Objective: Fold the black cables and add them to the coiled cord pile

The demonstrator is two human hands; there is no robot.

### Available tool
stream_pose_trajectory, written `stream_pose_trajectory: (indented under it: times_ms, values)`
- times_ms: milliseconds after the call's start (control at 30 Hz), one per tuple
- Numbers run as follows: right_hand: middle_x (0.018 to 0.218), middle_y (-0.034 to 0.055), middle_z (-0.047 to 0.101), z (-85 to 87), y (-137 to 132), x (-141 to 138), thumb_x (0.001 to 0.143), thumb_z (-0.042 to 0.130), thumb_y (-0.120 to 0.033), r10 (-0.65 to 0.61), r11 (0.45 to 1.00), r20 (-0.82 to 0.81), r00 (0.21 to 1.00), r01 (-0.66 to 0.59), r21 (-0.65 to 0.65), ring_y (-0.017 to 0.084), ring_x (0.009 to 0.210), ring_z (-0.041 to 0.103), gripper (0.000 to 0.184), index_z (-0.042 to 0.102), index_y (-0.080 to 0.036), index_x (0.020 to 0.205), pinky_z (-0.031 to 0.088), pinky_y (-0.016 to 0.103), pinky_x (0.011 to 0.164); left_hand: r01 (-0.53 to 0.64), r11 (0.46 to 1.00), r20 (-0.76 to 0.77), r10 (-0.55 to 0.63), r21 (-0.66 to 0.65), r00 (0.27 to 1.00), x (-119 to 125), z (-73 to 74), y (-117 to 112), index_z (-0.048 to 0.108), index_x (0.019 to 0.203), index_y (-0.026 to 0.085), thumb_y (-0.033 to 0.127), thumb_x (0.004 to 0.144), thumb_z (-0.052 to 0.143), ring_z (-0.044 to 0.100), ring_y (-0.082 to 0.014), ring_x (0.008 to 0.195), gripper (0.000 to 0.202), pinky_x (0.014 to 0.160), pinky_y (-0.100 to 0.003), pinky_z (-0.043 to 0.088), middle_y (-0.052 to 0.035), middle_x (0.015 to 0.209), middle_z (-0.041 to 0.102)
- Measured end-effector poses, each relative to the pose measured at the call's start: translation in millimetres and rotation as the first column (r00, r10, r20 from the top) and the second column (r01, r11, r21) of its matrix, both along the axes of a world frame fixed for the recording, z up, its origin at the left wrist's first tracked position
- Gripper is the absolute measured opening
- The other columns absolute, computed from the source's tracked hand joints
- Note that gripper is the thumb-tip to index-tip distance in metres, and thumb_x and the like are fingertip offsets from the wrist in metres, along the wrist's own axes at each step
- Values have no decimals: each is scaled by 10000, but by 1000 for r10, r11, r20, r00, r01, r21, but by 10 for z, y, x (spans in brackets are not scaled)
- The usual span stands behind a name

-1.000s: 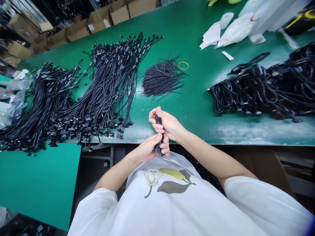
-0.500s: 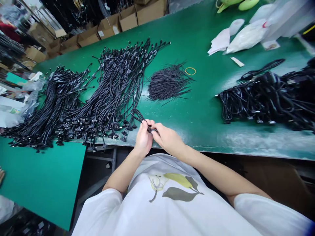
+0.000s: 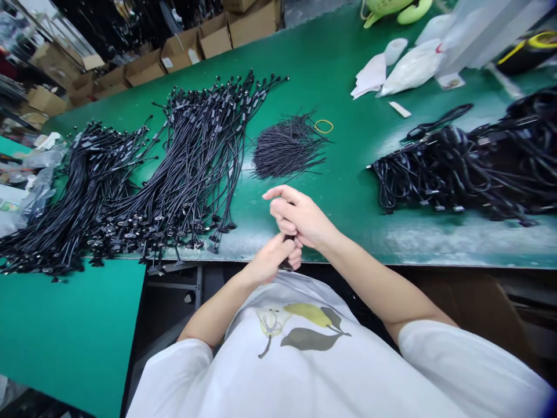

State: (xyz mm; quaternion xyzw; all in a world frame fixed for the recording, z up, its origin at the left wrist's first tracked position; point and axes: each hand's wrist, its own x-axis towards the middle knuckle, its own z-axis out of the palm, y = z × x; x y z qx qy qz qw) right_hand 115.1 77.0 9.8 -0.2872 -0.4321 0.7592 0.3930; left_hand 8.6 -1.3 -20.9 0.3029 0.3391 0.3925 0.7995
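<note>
Low over the table's front edge, my left hand (image 3: 275,256) is closed around a coiled black cable (image 3: 288,237), of which only small dark parts show. Just above it, my right hand (image 3: 300,217) has its lower fingers curled at the cable's top end, and its index finger points left. A thin tie in the right fingers cannot be made out. Beyond my hands lies a pile of short black twist ties (image 3: 285,148). To the left spreads a large heap of straight black cables (image 3: 191,151) with connectors at both ends.
Another cable bunch (image 3: 87,186) lies far left. Coiled black cables (image 3: 452,168) are heaped at right. A yellow rubber band (image 3: 324,126), a white plastic bag (image 3: 411,69) and a black-and-yellow object (image 3: 528,52) are on the green table (image 3: 348,191). Cardboard boxes (image 3: 183,49) line the back.
Both hands have shifted right; the left has dropped closer to my body, and the right has risen above it. The cable loop that stuck out leftward is now mostly hidden. The view has shifted slightly.
</note>
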Motion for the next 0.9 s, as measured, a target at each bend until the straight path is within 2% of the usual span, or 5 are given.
stream_pose_trajectory:
  times_ms: [100,233,433,767,900]
  values:
    - [566,-113,381,1,-6,-24,802,688,-428,-7,994,-140,990,-9,-113,-4,362,174,324,537,-187,959,127,126,325,-19,989,109,36,-150,993,-31,72,-31,562,873,149,539,784,685,365,-76,547,419,544,-217,375,47,633,385]
    - [542,-118,339,-3,21,23,793,707,-426,33,982,-216,976,-71,-172,-11,366,136,321,541,-167,883,114,111,320,35,953,234,38,-301,971,-85,128,10,609,888,115,361,800,712,445,-92,617,282,640,-245,451,20,685,408]
    - [491,-134,277,25,31,100,777,721,-437,88,969,-302,949,-152,-197,-6,342,75,338,499,-182,804,127,98,298,161,871,349,13,-464,937,-68,186,49,608,824,98,314,856,613,324,-65,497,218,487,-191,337,47,624,288]
    - [492,-135,236,45,57,135,764,720,-452,81,965,-328,941,-157,-211,2,329,57,350,483,-197,800,111,104,278,81,921,220,5,-380,976,55,190,-24,574,814,144,407,752,752,387,-79,536,324,580,-252,428,45,631,365]
    - [562,-102,380,-6,43,107,754,723,-491,-8,981,-251,968,-40,-187,11,366,283,379,540,-179,864,250,129,321,-64,961,84,90,-269,992,105,124,-6,528,745,150,470,724,766,314,-60,491,399,515,-217,360,73,568,318]
